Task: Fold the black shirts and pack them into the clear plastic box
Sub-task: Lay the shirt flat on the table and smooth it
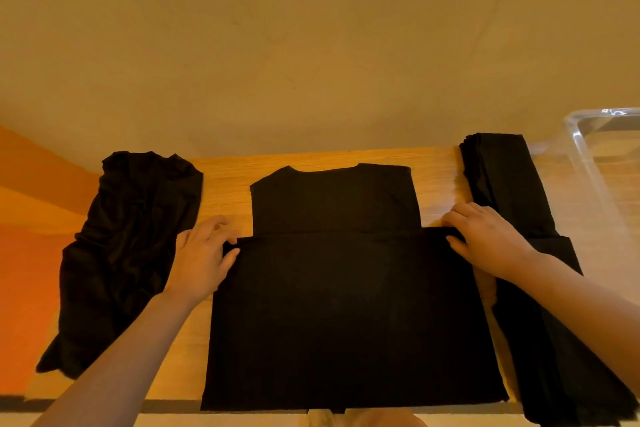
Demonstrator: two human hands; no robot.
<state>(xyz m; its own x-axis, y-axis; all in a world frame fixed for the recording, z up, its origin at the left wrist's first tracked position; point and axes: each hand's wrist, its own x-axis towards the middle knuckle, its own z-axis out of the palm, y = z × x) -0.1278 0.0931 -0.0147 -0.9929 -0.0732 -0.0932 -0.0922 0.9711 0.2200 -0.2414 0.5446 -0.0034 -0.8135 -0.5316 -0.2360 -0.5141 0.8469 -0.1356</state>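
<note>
Black cotton, flat and square-edged, fills the near middle of the pale wooden tabletop (332, 158): this is the black shirt being folded (346, 288), and we take it as our landmark. Its lower part is doubled up toward the collar, and the hem edge lies across the chest as a straight line. We hold that edge at both ends so it stays level. Our left hand (202, 255) pinches the shirt's left corner, thumb on top and fingers curled beneath; our right hand (485, 239) clamps the right corner the same way. We judge this grip keeps the layers from sliding while the fold is set.

Left of the shirt, well apart, lies a crumpled heap of unfolded black shirts (128, 246), likely next in line. Right of the shirt, just beside our right forearm, runs a neat long stack of folded black shirts (512, 191). Beyond that stack, at the far right, sits the clear plastic box (588, 163), open-topped; no shirts show inside it. The stack stands between the shirt and the box, so carrying across means lifting over it.
</note>
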